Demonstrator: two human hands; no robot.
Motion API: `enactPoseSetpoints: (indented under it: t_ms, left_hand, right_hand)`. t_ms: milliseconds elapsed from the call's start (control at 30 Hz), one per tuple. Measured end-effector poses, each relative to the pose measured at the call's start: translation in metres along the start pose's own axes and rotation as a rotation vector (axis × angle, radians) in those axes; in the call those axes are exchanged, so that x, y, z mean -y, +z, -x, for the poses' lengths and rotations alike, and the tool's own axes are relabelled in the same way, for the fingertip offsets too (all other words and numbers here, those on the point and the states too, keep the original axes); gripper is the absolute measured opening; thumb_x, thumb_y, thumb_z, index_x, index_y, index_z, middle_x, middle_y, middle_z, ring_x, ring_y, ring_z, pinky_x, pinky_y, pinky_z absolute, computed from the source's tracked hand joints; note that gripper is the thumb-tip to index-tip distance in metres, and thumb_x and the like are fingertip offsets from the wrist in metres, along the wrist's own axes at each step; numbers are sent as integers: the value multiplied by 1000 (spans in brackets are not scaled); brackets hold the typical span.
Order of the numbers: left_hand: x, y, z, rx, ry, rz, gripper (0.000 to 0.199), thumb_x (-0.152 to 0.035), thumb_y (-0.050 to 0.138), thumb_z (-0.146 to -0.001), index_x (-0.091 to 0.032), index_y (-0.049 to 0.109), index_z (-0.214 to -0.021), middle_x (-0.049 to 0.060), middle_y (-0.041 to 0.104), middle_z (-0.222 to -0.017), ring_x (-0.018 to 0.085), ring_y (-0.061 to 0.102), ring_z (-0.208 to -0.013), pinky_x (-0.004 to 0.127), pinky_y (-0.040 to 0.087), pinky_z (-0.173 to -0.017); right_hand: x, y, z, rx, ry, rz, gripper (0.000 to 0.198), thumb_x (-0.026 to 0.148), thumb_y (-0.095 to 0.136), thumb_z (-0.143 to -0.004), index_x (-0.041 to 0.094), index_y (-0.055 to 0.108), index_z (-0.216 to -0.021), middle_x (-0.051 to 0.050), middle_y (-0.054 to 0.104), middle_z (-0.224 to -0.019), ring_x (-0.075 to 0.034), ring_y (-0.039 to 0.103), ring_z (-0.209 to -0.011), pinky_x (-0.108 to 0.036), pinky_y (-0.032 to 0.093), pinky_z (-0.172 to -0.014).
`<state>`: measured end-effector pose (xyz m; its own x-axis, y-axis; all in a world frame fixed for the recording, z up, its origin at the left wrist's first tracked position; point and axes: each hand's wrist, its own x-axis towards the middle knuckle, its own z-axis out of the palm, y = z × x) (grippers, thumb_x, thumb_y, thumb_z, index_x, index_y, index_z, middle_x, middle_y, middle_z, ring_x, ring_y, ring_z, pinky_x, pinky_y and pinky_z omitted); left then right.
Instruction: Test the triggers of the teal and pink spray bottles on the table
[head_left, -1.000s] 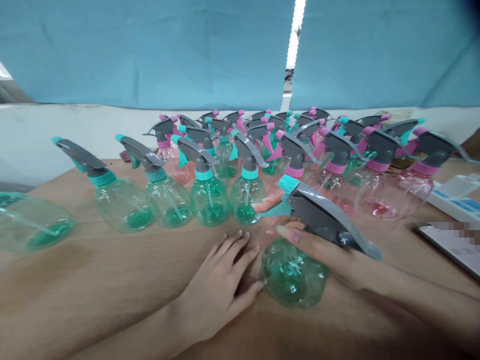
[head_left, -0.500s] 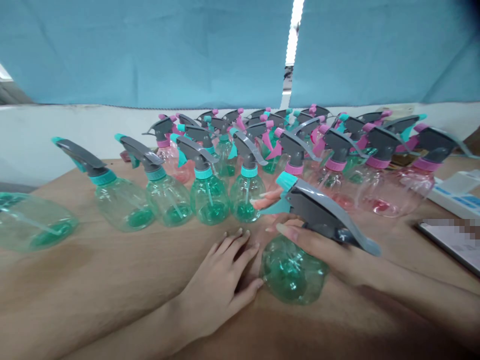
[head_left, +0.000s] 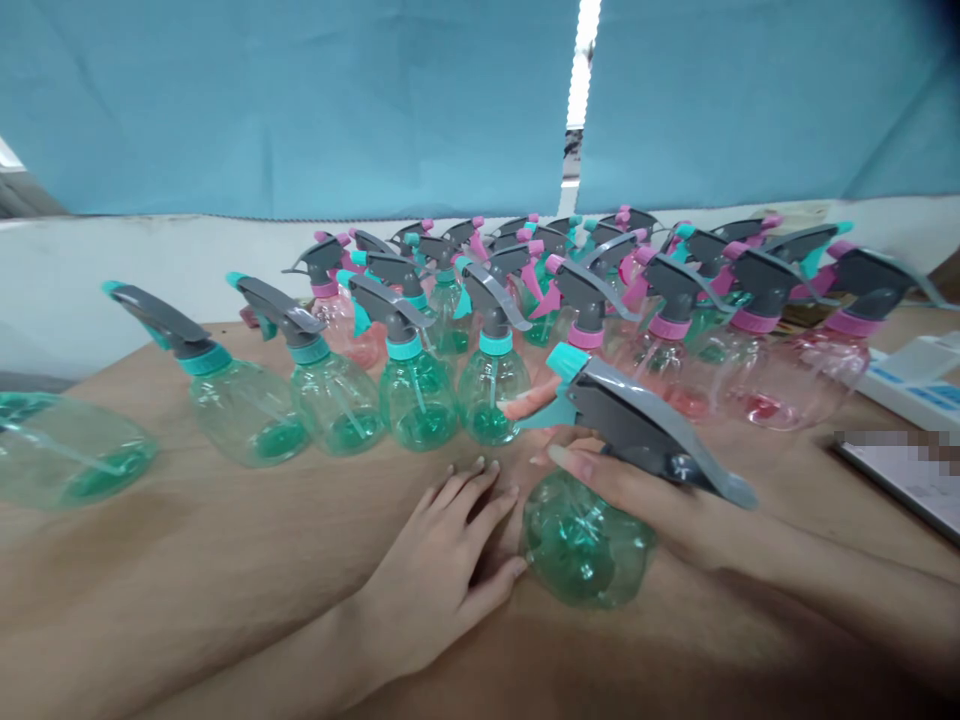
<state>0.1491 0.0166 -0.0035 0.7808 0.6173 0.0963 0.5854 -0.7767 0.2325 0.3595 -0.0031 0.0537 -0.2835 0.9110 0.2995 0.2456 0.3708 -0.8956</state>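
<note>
My right hand [head_left: 600,470] is wrapped round the neck of a green spray bottle [head_left: 589,550], its index finger reaching out by the turquoise trigger. The bottle's grey head slants down to the right, with the turquoise nozzle facing up and left. My left hand [head_left: 450,560] lies flat on the wooden table [head_left: 247,590], fingers spread, just left of that bottle. Behind the hands stands a green spray bottle [head_left: 493,395] with a turquoise collar, and another green spray bottle [head_left: 418,400] is beside it.
Several green and pink spray bottles stand in rows at the back, among them a pink spray bottle [head_left: 806,375] at right. A phone [head_left: 907,480] lies at the right edge near a white and blue device [head_left: 915,385]. A blue curtain [head_left: 300,110] hangs behind.
The view has shifted very slightly. My right hand keeps its hold on the green spray bottle, and its raised fingers look a little closer together near the trigger. My left hand stays put.
</note>
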Motion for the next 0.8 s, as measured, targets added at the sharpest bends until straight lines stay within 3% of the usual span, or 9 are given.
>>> enactPoseSetpoints:
  t_ms: [200,333,433,800]
  left_hand:
    - [1,0,0,4,1,-14,47,-36,54,-93,-14,47,-133,15,45,-142,32,38,-131,51,35,-104]
    - [1,0,0,-2,4,-18,46,-36,54,-93,-15,47,-133,15,45,-142,32,38,-131,51,36,-103]
    - [1,1,1,-11,4,-20,46,-36,54,-92,-17,48,-133,14,46,-141,32,38,-131,51,36,-103]
    - [2,1,2,10,6,-61,49,-36,53,-93,-15,45,-137,14,43,-144,33,37,-133,53,35,-104]
  right_hand:
    - [6,2,-3,-48,-56,0,27,26,50,-85,28,63,-108,-3,67,-96,-12,57,-61,-27,53,-60]
    - [2,0,-2,-56,-12,48,12,29,53,-84,25,65,-83,-1,65,-80,-13,58,-64,-26,53,-60]
    - [-2,-4,2,-37,18,68,17,28,53,-84,25,60,-70,1,63,-75,-14,61,-68,-25,54,-62]
    - [-4,-9,7,-71,30,95,13,30,54,-86,25,59,-75,4,60,-68,-11,57,-61,-22,53,-58]
